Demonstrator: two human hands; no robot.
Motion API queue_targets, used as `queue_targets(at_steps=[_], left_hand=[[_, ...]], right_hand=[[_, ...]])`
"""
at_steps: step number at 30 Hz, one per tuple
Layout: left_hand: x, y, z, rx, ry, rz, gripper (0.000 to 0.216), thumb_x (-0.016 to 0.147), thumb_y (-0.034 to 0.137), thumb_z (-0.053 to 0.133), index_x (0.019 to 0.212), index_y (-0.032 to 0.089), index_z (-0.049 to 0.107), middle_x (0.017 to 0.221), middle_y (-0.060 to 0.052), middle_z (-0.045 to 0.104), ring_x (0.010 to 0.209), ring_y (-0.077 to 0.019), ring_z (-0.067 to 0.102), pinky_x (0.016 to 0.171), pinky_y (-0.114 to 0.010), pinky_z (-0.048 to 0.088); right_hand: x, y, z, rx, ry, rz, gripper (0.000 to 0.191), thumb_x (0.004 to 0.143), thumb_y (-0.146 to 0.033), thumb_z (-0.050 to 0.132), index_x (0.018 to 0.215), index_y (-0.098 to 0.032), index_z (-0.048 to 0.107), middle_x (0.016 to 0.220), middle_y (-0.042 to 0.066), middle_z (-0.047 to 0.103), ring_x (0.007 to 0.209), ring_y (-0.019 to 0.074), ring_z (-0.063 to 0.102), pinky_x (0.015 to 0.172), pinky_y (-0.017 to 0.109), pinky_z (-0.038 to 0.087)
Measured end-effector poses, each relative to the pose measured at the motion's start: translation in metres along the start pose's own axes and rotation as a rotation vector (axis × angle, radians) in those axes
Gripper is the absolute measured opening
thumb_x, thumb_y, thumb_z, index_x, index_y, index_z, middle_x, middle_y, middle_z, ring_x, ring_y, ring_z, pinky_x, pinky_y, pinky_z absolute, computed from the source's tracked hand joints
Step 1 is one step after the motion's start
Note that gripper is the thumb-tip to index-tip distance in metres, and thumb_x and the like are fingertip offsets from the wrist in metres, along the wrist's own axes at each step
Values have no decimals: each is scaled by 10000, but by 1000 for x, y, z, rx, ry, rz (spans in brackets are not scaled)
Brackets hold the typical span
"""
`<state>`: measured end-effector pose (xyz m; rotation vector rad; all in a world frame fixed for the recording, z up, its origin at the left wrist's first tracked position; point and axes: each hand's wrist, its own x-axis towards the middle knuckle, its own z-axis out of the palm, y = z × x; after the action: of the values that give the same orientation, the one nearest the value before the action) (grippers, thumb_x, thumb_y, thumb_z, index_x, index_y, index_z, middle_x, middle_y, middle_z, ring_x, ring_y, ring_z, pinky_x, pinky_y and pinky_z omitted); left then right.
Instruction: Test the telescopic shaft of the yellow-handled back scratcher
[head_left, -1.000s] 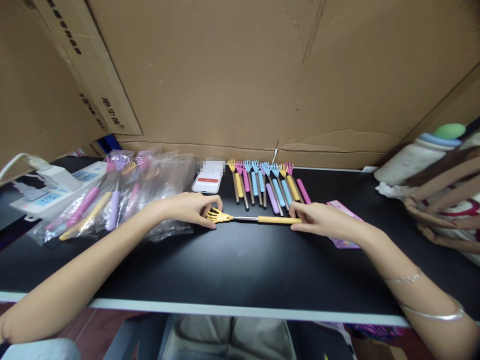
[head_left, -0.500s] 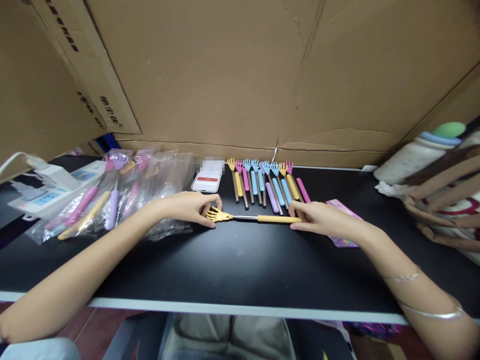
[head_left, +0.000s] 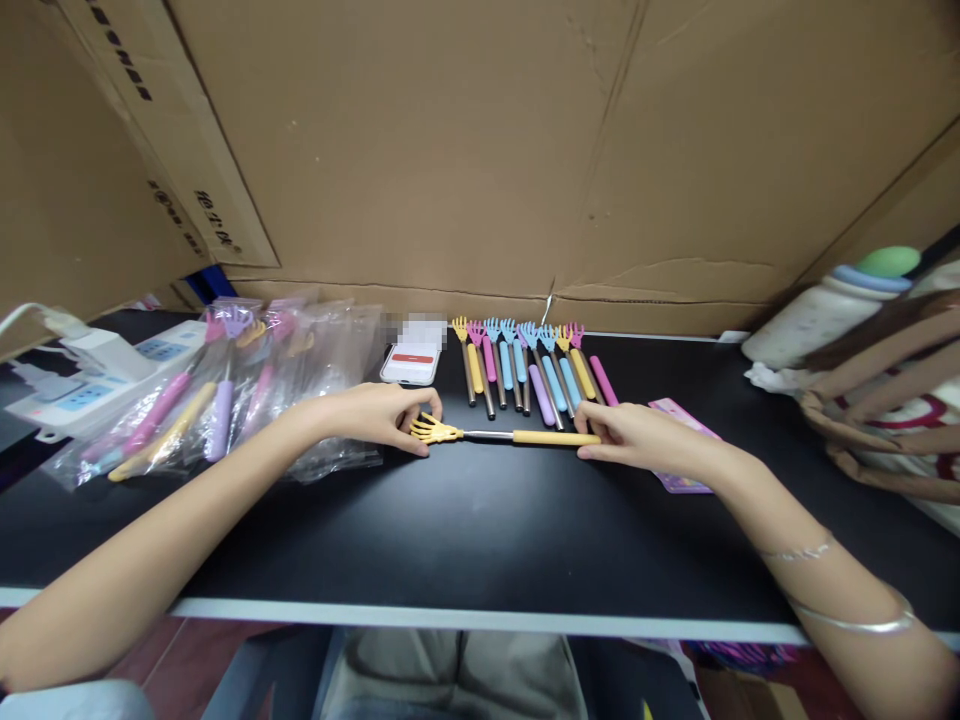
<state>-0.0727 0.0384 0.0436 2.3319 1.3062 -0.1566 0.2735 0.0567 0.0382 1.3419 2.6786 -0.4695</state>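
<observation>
A yellow back scratcher lies level across the black tabletop, its claw to the left, a metal rod in the middle and a yellow handle to the right. The thumb and fingers of my left hand close around the tips of the claw. At the other end my right hand pinches the end of the handle. Just beyond, a row of separate small claws on metal rods and loose coloured handles, such as a purple handle, lies side by side in yellow, pink, blue and purple.
Clear plastic bags with back scratchers lie on the left beside a white power strip. A phone lies at the back. Partly behind my right hand is a pink card. A bottle and a bag stand right; cardboard walls the back.
The whole view has shifted very slightly. Both hands keep the same hold on the yellow back scratcher, which has not visibly moved on the table.
</observation>
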Motion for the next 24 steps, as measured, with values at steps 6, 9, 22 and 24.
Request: queue_targets(at_steps=[6, 9, 22, 24], left_hand=[[1, -3, 1, 2, 3, 8, 434, 737, 544, 576, 1061, 278, 464, 720, 67, 563, 645, -116, 526, 541, -197, 314], [1, -4, 2, -3, 6, 15, 442, 733, 553, 575, 1063, 280, 466, 717, 68, 563, 642, -115, 523, 537, -197, 312], [2, -5, 2, -12, -1, 23, 449, 739, 564, 567, 1070, 281, 457, 704, 69, 558, 635, -116, 524, 538, -200, 311], [3, -5, 2, -15, -3, 20, 458, 733, 563, 570, 1074, 278, 459, 708, 65, 559, 638, -119, 525, 540, -201, 309]], right_hand=[[-1, -1, 0, 0, 7, 0, 244, 804, -472, 495, 835, -234, 450, 652, -27, 531, 551, 120, 468, 490, 224, 247], [-1, 1, 1, 0, 11, 0, 245, 803, -475, 496, 829, -236, 449, 652, -32, 535, 554, 120, 472, 491, 226, 249], [0, 2, 2, -12, 17, 3, 250, 800, -484, 492, 846, -240, 469, 658, -28, 551, 560, 128, 487, 496, 229, 253], [0, 2, 2, -10, 17, 1, 252, 802, -486, 489, 847, -239, 470, 664, -26, 553, 568, 128, 491, 500, 228, 254]])
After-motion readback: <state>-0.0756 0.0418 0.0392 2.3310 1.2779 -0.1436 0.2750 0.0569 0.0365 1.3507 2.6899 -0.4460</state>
